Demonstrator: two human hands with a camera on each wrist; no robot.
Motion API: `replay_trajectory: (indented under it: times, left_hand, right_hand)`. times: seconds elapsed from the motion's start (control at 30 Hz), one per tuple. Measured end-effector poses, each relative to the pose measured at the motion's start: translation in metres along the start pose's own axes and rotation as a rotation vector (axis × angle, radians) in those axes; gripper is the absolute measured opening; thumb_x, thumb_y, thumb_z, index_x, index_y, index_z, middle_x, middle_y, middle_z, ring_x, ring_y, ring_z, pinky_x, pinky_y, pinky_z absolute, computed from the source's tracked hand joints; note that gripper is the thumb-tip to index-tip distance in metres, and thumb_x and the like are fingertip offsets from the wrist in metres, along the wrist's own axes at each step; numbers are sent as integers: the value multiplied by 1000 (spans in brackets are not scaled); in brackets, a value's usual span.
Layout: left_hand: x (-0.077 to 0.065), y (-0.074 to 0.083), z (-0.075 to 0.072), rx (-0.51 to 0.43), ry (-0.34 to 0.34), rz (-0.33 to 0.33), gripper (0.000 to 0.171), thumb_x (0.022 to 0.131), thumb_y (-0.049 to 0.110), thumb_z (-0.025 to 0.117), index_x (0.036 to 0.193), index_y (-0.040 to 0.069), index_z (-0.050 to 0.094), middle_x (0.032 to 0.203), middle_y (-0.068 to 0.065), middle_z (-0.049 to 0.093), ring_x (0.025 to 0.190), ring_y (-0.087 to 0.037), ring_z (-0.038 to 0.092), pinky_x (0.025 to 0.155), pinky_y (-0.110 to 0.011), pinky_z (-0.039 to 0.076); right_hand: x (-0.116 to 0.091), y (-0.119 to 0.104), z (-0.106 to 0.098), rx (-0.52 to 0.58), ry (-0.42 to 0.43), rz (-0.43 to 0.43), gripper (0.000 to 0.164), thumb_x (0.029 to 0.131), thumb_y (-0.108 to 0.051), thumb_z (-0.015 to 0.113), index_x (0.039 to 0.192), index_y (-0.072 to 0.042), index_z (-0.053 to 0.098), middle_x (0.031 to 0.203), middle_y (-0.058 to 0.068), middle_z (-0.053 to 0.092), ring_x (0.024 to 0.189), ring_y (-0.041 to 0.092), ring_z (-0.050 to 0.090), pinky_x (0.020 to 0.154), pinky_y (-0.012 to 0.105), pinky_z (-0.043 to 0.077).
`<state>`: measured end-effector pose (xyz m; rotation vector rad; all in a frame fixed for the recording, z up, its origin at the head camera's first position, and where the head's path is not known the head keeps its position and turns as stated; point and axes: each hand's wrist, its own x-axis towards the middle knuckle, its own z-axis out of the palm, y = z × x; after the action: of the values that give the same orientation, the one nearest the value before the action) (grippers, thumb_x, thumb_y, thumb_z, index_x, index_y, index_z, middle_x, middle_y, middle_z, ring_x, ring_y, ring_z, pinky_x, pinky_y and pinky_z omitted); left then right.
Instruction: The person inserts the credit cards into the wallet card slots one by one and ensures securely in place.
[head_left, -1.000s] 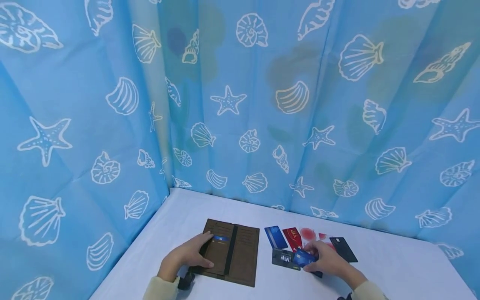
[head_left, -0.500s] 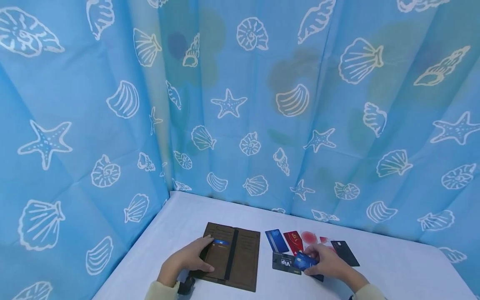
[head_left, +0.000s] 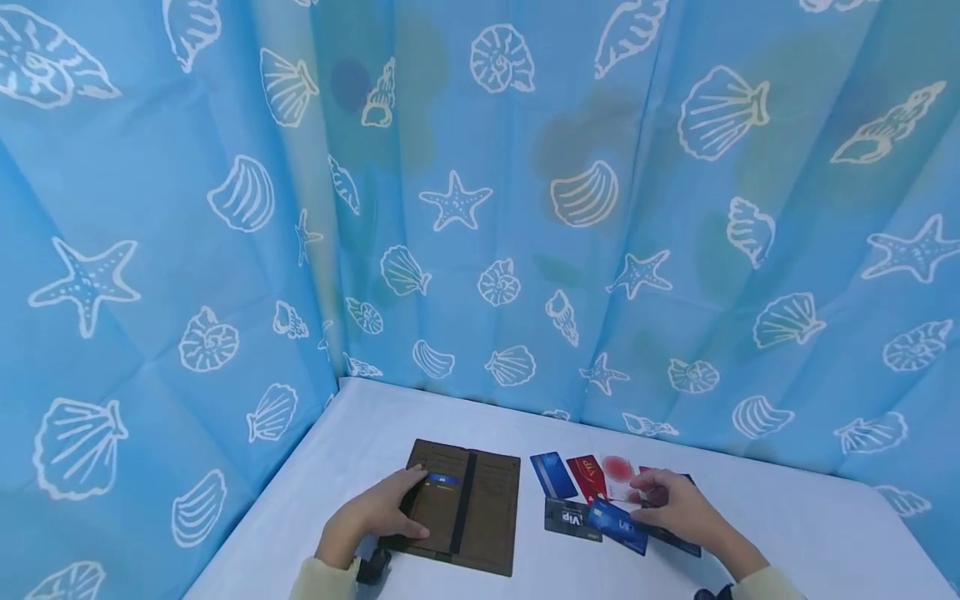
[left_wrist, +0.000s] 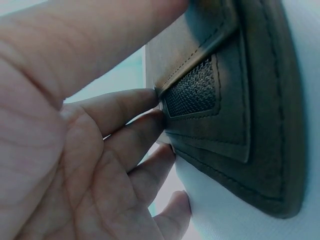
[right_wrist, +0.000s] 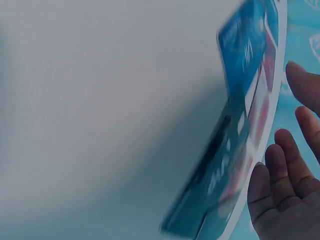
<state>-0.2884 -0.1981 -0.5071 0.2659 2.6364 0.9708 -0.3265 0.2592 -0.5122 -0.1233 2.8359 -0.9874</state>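
Note:
A brown wallet (head_left: 487,517) lies unfolded on the white table, a blue card (head_left: 443,479) showing in one of its slots. My left hand (head_left: 382,507) rests over its left edge, thumb and fingers spread apart; in the left wrist view the fingertips touch the leather. To the right, a blue card (head_left: 617,525) overlaps a black Vip card (head_left: 567,518). Just right of that blue card my right hand (head_left: 678,508) hovers over the group, partly hiding cards beneath. Its fingers are loosely bent and apart in the right wrist view, with nothing held.
Behind them lie a blue striped card (head_left: 553,475), a red VIP card (head_left: 587,477) and a white card with a red circle (head_left: 618,471). A dark card (head_left: 682,543) shows below the right hand. A blue shell-print curtain (head_left: 480,208) stands behind the table.
My right hand has let go of the blue card and shifted right. That card now lies flat and tilted on the pile. The left hand and wallet stay in place.

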Motion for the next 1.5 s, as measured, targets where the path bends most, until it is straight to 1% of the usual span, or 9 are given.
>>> replay_trajectory:
  times: [0.27,0.5,0.6,0.9,1.07,1.17,1.33,1.4,1.5]
  left_hand:
    - [3,4,-7,16,18,-22,88,74,26,87,148,6,43,158,-21,34,146,-44,30,117,-63,29]
    - [4,3,-8,20,19,-37,89,74,25,87,148,6,42,158,-20,33,146,-44,29,117,-63,29]
    - [4,3,-8,21,15,-37,88,75,25,87,148,6,42,158,-20,33,146,-44,29,117,-63,29]
    - [6,4,-7,6,36,-25,89,75,24,87,149,7,41,159,-19,32,147,-43,28,118,-62,29]
    - [4,4,-6,5,24,-26,89,75,24,87,149,6,41,159,-20,32,147,-43,28,118,-62,28]
    - [2,4,-6,5,21,-35,89,75,24,87,149,7,41,159,-20,32,147,-43,28,118,-62,28]
    - [0,3,-3,-1,14,-47,88,75,24,87,148,7,42,158,-20,33,146,-43,28,118,-63,28]
    - [-1,3,-1,-4,10,-51,88,75,24,87,148,7,42,158,-20,33,146,-43,29,118,-63,28]
    - [0,4,-1,-3,12,-54,88,74,24,87,148,7,43,158,-20,34,146,-44,29,117,-64,27]
  right_hand:
    - [0,17,-24,-16,-31,21,49,77,-22,85,119,-7,67,106,3,70,97,19,64,91,47,59]
    - [2,22,-21,-86,-42,57,63,70,-25,89,123,-2,63,111,9,69,103,26,63,95,56,53]
    - [3,25,-19,-104,-55,86,69,68,-26,90,125,0,61,111,10,69,102,25,62,95,57,52]
    - [7,24,-23,-168,-74,126,67,67,-30,90,119,2,63,103,6,68,96,21,60,93,54,53]
    - [3,23,-23,-150,-75,148,66,65,-30,91,114,1,61,103,9,67,95,22,60,92,53,54]
    - [0,22,-21,-133,-71,163,66,66,-29,91,115,1,57,106,13,65,96,25,58,93,55,53]
    - [-5,23,-15,-126,-83,160,77,69,-31,89,130,0,54,123,29,60,108,40,57,97,63,49]
    - [-7,24,-13,-140,-98,143,78,71,-30,87,135,0,54,129,31,57,111,43,56,97,65,48]
    - [-7,23,-14,-157,-107,116,69,78,-26,83,136,1,55,126,27,60,108,39,57,96,64,50]
